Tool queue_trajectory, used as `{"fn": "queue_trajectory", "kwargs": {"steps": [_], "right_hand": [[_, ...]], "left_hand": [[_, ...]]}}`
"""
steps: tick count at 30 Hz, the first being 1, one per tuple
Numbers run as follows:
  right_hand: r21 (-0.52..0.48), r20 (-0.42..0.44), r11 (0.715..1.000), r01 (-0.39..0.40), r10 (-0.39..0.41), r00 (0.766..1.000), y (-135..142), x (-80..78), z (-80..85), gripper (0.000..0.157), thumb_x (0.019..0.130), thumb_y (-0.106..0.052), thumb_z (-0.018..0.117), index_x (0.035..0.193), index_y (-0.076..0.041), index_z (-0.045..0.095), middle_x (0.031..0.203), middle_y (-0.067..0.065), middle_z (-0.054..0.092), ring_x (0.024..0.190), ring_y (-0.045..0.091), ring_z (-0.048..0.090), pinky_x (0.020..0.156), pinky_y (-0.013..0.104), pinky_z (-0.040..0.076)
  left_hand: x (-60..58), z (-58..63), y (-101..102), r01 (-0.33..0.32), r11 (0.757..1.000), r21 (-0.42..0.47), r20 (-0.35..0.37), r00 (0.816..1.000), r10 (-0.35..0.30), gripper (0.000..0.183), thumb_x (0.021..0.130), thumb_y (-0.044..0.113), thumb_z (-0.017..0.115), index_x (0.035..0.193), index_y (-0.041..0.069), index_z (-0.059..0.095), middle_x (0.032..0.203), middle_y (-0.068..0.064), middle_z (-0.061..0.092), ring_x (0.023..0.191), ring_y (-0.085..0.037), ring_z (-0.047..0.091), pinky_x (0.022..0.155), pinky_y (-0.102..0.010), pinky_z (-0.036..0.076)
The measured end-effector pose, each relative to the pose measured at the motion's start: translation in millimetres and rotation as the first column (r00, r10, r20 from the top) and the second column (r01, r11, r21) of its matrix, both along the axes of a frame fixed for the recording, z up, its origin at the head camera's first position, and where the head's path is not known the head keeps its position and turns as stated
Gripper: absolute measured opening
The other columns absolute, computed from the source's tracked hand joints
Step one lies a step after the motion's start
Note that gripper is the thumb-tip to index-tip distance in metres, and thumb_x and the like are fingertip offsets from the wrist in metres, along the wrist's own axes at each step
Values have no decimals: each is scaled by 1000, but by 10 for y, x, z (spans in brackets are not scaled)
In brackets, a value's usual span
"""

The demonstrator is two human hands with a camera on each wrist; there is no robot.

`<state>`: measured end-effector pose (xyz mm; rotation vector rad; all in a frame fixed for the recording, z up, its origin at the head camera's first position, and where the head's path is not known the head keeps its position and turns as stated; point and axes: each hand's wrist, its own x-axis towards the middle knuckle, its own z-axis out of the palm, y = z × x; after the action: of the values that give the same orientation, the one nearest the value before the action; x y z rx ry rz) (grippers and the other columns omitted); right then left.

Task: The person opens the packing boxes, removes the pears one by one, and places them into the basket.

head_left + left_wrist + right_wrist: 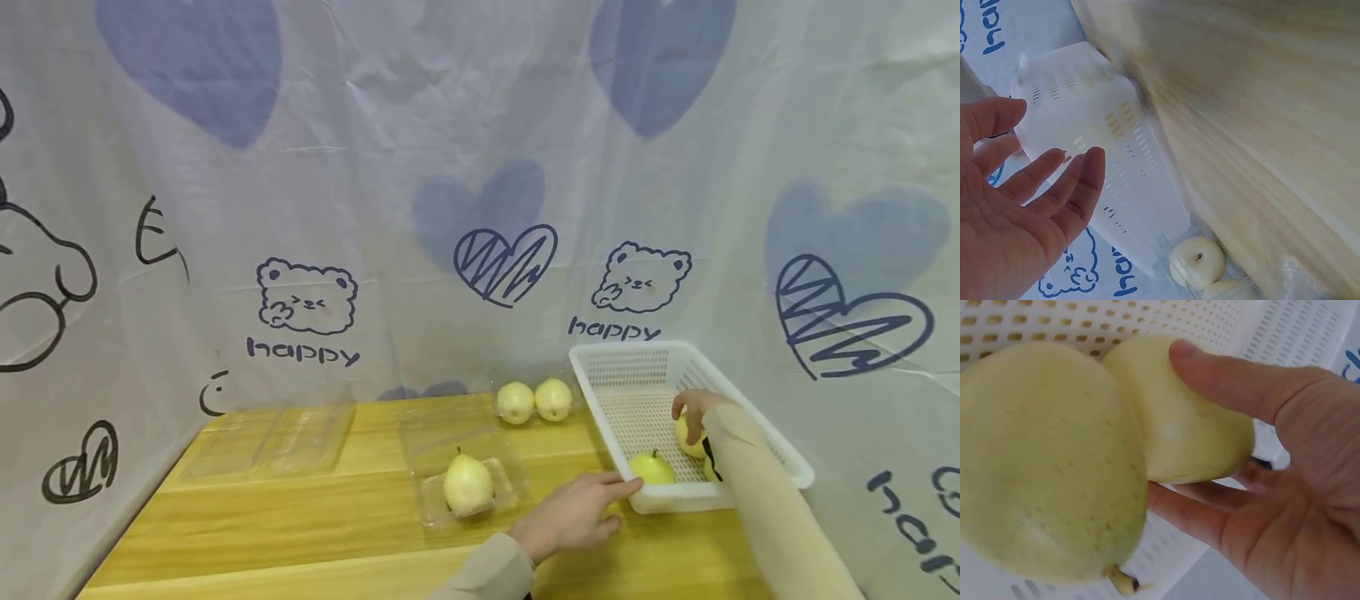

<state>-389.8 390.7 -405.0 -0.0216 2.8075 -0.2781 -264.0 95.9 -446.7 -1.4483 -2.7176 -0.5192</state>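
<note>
Inside the white perforated basket, my right hand grips a yellow-green pear, thumb on one side and fingers curled round the other. A larger-looking pear with a short stem lies right against it in the right wrist view. Another pear sits at the basket's near left corner, and one more is partly hidden under my right wrist. My left hand is at that near corner, its fingertips right at the rim. In the left wrist view its fingers are spread and loosely bent, holding nothing.
A clear plastic box lies with its lid folded back and one pear in it. Behind it, two pears sit in clear packaging beside the basket. More clear plastic boxes lie at the left. A printed curtain borders the wooden table.
</note>
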Motion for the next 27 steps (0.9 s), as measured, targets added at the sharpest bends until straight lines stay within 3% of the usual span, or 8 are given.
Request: {"fn": "queue_trajectory", "kwargs": {"steps": [7, 11, 15, 23, 27], "right_hand": [[-3, -94, 1000, 7, -8, 996, -43, 87, 115, 28, 75, -2, 80, 97, 2, 61, 94, 17, 60, 86, 30, 55, 74, 40, 51], [2, -121, 1000, 15, -14, 992, -108, 99, 164, 28, 80, -12, 77, 99, 2, 63, 95, 17, 63, 86, 29, 57, 75, 42, 50], [23, -164, 999, -29, 33, 986, -263, 128, 228, 29, 84, -22, 73, 100, 0, 65, 98, 16, 66, 86, 27, 59, 73, 44, 51], [25, -291, 987, -161, 161, 943, -810, 304, 412, 40, 88, -33, 68, 112, -1, 66, 110, 20, 68, 97, 36, 64, 80, 52, 53], [28, -334, 976, -214, 211, 919, -973, 393, 426, 37, 88, -33, 68, 110, -3, 68, 104, 15, 70, 90, 31, 65, 77, 49, 54]], "left_hand": [[-5, -4, 1, -16, 1000, 10, 4, 1000, 16, 58, 95, 21, 60, 150, 24, 41, 146, 1, 50, 127, -11, 54, 103, -24, 46], [1, 5, -1, -12, 1000, -4, 10, 1000, 12, 58, 96, 22, 60, 151, 25, 40, 146, 1, 50, 126, -11, 55, 102, -24, 47], [-8, 33, -18, -8, 999, -41, 18, 1000, 8, 60, 96, 25, 60, 151, 28, 38, 143, 1, 53, 125, -11, 55, 101, -25, 48], [-67, 114, -143, -18, 998, -55, 73, 997, 22, 54, 97, 26, 60, 149, 25, 43, 142, 0, 54, 125, -12, 55, 98, -25, 49], [-84, 130, -255, -39, 997, -59, 81, 996, 44, 51, 98, 28, 59, 148, 25, 44, 140, 1, 55, 124, -11, 55, 97, -26, 50]]}}
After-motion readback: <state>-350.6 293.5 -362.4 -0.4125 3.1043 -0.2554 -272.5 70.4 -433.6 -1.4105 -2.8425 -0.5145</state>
